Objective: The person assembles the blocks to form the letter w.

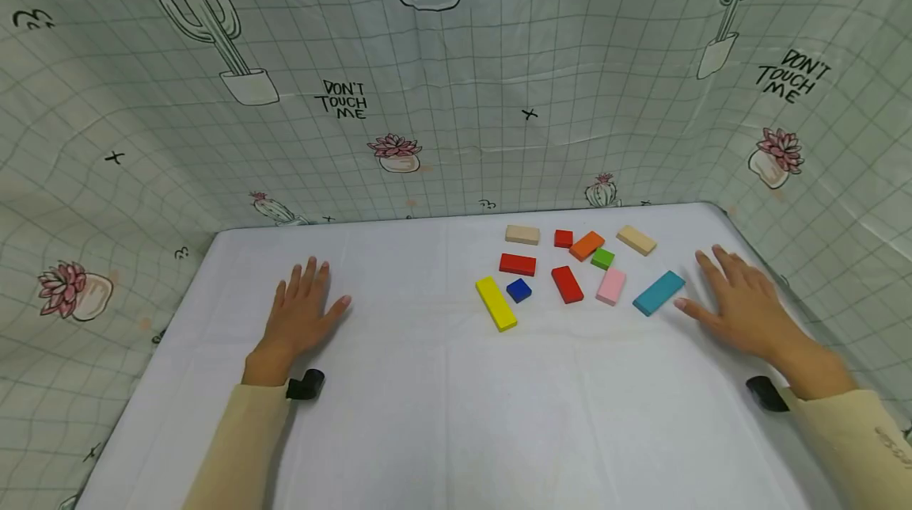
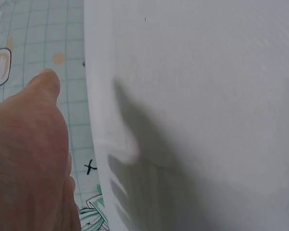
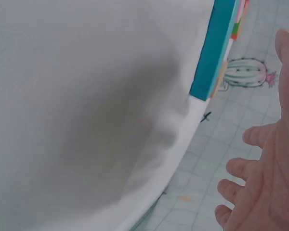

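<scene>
My left hand [image 1: 301,318] is at the left of the white table, palm down with its fingers spread, holding nothing. At the right side, my right hand [image 1: 744,304] is spread too, with nothing in its grasp. Its thumb is close to a teal block [image 1: 659,293], which also shows in the right wrist view [image 3: 214,53]. Left of that lie a pink block [image 1: 611,287], a green block [image 1: 602,258], an orange block [image 1: 587,245] and a red block [image 1: 567,284]. A yellow block [image 1: 496,304] lies beside a blue block [image 1: 519,291].
Farther back are another red block [image 1: 518,264], a small red block [image 1: 564,238] and two beige blocks, one left [image 1: 522,234] and one right [image 1: 636,240]. A patterned cloth [image 1: 456,82] hangs behind and beside the white table [image 1: 399,415]. Each wrist wears a black device.
</scene>
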Available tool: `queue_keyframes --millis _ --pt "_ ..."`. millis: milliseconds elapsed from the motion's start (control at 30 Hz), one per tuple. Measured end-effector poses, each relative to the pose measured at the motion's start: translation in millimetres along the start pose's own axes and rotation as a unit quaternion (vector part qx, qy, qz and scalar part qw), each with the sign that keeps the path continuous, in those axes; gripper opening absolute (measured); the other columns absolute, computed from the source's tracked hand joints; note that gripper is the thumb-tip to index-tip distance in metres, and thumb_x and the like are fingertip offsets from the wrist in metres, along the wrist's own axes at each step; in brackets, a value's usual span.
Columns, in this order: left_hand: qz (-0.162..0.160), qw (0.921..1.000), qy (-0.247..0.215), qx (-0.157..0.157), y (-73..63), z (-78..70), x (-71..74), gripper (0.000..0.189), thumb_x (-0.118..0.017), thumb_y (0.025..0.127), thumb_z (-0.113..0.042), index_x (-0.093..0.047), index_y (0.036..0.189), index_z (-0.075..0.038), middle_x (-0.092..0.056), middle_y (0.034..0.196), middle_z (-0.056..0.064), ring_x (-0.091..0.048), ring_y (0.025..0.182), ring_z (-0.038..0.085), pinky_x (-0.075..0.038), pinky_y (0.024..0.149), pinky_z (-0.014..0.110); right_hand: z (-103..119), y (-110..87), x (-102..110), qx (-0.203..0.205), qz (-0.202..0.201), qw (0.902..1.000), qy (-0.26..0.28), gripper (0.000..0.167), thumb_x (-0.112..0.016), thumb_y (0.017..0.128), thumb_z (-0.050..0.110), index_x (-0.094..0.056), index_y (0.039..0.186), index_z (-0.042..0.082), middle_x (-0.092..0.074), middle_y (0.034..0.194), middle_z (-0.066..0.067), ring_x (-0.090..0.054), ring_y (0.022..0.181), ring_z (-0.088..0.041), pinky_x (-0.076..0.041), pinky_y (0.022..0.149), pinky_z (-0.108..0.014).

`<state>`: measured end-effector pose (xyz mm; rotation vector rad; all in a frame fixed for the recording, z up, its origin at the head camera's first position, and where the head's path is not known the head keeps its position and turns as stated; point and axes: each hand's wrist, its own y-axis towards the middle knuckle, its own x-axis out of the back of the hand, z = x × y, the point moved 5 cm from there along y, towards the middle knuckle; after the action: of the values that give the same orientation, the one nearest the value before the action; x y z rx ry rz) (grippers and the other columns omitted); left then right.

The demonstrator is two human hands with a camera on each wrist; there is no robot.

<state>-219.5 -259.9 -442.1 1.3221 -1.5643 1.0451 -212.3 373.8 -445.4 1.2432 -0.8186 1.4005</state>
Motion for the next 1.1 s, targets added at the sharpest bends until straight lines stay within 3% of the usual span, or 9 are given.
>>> queue_keyframes --millis 267,600,833,1100 --pt "-0.003 0.9999 0.001 -0.012 1.3 -15.1 -0.6 0.082 -0.050 0.110 -0.044 -0.016 0.166 0.006 -0.004 0.174 0.029 0.000 0.160 0.050 0.002 0.128 0.066 21.5 6.0 1.4 0.022 0.000 0.9998 0.000 0.096 -0.066 0.101 0.053 -0.027 0.160 -0.011 -0.022 0.163 -0.041 -0.024 0.145 -0.063 -0.012 0.121 -0.076" --pt "-0.014 0.9993 0.015 -0.031 6.6 -31.0 -6.6 0.082 -0.053 0.109 -0.043 -0.021 0.165 0.005 -0.009 0.174 0.028 -0.006 0.160 0.050 -0.003 0.128 0.066 46.9 17.2 2.5 0.050 0.006 0.9986 -0.012 0.097 -0.077 0.094 0.047 -0.033 0.159 -0.010 -0.027 0.161 -0.040 -0.028 0.143 -0.064 -0.022 0.116 -0.078" --pt "-0.013 0.9989 0.020 -0.040 8.5 -44.8 -10.7 0.081 -0.054 0.108 -0.044 -0.023 0.165 0.004 -0.010 0.174 0.027 -0.007 0.160 0.049 -0.005 0.129 0.065 62.6 22.5 0.7 0.060 0.014 0.9981 -0.002 0.097 -0.079 0.092 0.045 -0.034 0.159 -0.008 -0.027 0.162 -0.038 -0.027 0.144 -0.062 -0.022 0.116 -0.076" --pt "-0.007 0.9984 0.026 -0.050 11.3 -57.4 -16.2 0.081 -0.054 0.109 -0.044 -0.022 0.166 0.003 -0.010 0.175 0.025 -0.006 0.161 0.048 -0.004 0.129 0.064 74.3 28.1 -4.8 0.056 0.048 0.9972 -0.008 0.098 -0.077 0.093 0.047 -0.031 0.160 -0.008 -0.023 0.164 -0.037 -0.023 0.148 -0.060 -0.019 0.118 -0.076"
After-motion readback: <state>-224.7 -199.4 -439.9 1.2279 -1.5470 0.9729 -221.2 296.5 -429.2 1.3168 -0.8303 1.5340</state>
